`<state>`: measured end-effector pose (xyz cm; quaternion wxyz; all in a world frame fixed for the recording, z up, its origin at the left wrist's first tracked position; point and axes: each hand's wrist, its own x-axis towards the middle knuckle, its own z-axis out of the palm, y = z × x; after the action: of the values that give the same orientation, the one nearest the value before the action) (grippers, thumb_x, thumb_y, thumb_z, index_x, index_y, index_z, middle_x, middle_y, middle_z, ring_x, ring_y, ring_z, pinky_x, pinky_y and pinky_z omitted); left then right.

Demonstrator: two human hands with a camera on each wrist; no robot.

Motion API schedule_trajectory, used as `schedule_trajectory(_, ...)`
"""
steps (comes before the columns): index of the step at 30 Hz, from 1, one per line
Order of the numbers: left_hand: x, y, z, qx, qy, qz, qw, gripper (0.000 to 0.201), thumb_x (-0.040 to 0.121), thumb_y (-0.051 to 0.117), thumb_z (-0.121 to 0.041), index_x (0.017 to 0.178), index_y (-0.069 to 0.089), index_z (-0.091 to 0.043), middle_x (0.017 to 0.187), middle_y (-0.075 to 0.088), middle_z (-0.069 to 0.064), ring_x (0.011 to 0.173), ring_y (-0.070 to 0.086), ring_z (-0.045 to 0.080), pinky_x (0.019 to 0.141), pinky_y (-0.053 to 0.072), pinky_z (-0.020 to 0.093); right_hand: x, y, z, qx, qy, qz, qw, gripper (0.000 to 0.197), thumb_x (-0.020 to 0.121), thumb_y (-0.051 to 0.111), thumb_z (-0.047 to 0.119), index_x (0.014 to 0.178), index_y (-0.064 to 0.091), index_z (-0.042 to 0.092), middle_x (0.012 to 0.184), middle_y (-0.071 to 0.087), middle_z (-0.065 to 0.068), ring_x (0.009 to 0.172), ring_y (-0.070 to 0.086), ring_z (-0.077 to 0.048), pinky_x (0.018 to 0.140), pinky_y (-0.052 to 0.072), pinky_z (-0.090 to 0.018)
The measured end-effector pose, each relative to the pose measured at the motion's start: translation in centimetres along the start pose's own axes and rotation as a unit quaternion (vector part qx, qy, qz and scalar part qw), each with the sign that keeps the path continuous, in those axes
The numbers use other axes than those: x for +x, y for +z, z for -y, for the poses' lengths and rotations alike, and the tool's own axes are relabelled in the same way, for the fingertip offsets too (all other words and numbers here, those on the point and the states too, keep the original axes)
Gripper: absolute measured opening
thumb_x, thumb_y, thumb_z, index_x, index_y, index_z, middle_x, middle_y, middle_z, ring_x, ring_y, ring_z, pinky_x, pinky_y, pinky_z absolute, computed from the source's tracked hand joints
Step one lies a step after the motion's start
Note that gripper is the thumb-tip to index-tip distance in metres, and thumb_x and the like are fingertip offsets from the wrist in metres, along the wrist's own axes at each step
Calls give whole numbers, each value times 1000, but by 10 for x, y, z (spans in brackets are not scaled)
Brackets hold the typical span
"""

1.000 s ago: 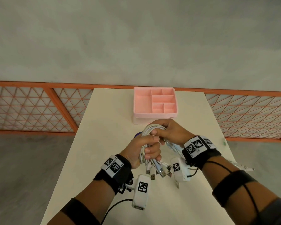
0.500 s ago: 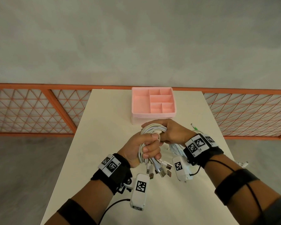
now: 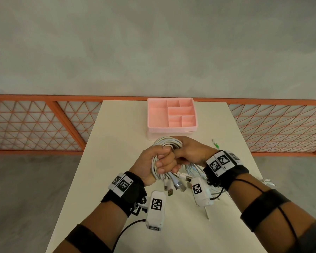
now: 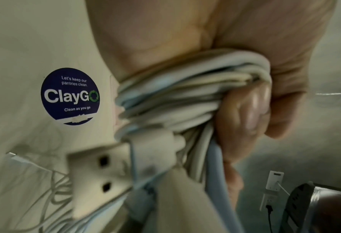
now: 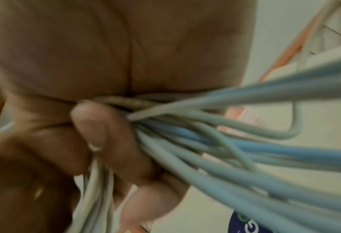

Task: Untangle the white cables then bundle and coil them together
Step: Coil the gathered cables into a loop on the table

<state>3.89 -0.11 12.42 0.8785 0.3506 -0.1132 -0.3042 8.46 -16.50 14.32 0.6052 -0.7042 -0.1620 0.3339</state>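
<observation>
A coil of white cables (image 3: 167, 143) is held above the cream table (image 3: 117, 143), between both hands. My left hand (image 3: 154, 162) grips the coil's near side, fingers curled round the strands (image 4: 177, 97). My right hand (image 3: 189, 151) grips the far right part of the same bundle (image 5: 205, 134), thumb pressed against the strands. Several USB plugs (image 3: 177, 183) hang below my left fist; one metal plug (image 4: 99, 173) fills the left wrist view. Loose cable tails (image 3: 193, 168) trail under my right wrist.
A pink compartment tray (image 3: 154, 115) stands just beyond the hands. A small green-tipped connector (image 3: 215, 144) lies to the right, another cable end (image 3: 267, 182) near the right edge. A round blue sticker (image 4: 69, 96) is on the table. Orange railing (image 3: 44, 123) runs behind.
Both hands stayed clasped on the coil. My right hand has shifted a little along the coil, and the tray now sits farther from the hands as the view tilted.
</observation>
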Motion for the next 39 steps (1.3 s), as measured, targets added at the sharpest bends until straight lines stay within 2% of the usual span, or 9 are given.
schedule_trajectory(3,2,-1,-3,40,0,-68,997,31,91,55,-22,63,44,-15,48,38,-1,45,42,15,70,53,35,2,3,-1,-2,-8,-35,999,38,86,50,-14,88,70,18,77,61,-30,61,58,-31,48,40,-27)
schedule_trajectory(8,3,2,-2,51,17,-158,986,29,91,59,-22,65,60,-10,55,44,3,50,49,17,78,57,42,-1,6,8,25,-9,-47,999,35,84,36,-22,88,59,4,69,67,-9,57,64,-20,44,42,-22)
schedule_trajectory(11,3,4,-2,39,37,-186,981,27,96,59,-19,77,73,-7,55,42,1,52,48,15,83,58,45,2,8,9,39,-15,-45,998,36,84,32,-23,98,58,-2,73,68,-11,61,65,-20,46,43,-22)
schedule_trajectory(18,10,9,0,81,76,-283,953,18,96,62,-13,84,62,1,55,39,2,49,45,17,71,57,41,11,7,3,4,-35,-99,995,22,85,43,-16,98,58,-5,77,67,-18,66,63,-28,59,44,-37)
schedule_trajectory(21,7,9,0,68,69,-262,960,24,97,59,-15,77,72,-9,52,33,-2,44,35,12,66,52,37,7,3,3,-61,-29,-114,991,25,79,54,-1,102,61,-4,72,64,-13,59,59,-19,55,45,-29)
schedule_trajectory(24,2,5,-5,57,63,-228,970,37,99,54,-17,65,70,-17,49,31,-6,41,31,8,60,50,32,0,-5,4,-71,-24,-105,992,15,89,67,9,101,66,0,71,59,-12,46,48,-15,45,40,-24)
schedule_trajectory(28,-4,-1,-19,20,72,-203,976,33,92,57,-22,60,52,-20,49,28,-8,40,29,8,59,49,32,-6,-19,-10,-61,-6,-111,992,28,88,72,27,69,64,9,63,54,-16,49,48,-22,56,43,-28)
schedule_trajectory(32,-6,-3,-24,17,73,-200,977,33,92,57,-22,62,42,-20,49,28,-8,40,29,8,60,50,32,-10,-25,-23,-162,36,-94,982,29,91,68,27,62,61,27,58,57,-12,54,50,-22,64,45,-32)
schedule_trajectory(39,6,14,-25,-65,74,-182,978,35,96,51,-21,66,35,-20,47,29,-9,39,28,6,60,46,29,2,-8,-52,-319,20,-267,909,25,92,60,28,70,48,25,67,59,1,64,57,-24,64,46,-34)
